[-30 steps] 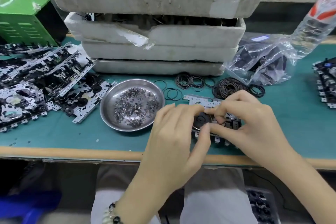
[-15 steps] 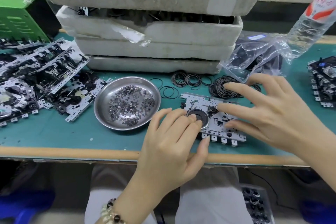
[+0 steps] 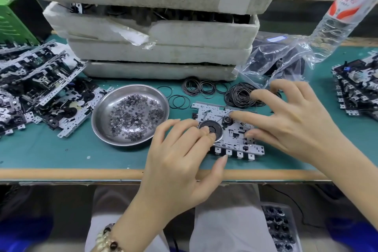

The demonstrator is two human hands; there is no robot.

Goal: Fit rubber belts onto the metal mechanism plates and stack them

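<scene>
Metal mechanism plate (image 3: 231, 139): flat on surface (image 3: 61, 153), front centre | handling: judged light, stiff, sharp-tabbed; take by long edges, clear of flywheel (image 3: 212, 124) | left hand (image 3: 180, 155): fingertips pressing flywheel, gripping nothing | right hand (image 3: 296, 120): spread, forefinger at small pulley (image 3: 226, 120) | rubber belts (image 3: 239, 96): soft, stretchy, heaped at plate's 1 o'clock | washer dish (image 3: 131, 114): 9 o'clock

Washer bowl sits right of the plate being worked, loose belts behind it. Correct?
No. Head view shows the washer bowl left of the plate being worked, not right; loose belts do lie behind it.
</scene>
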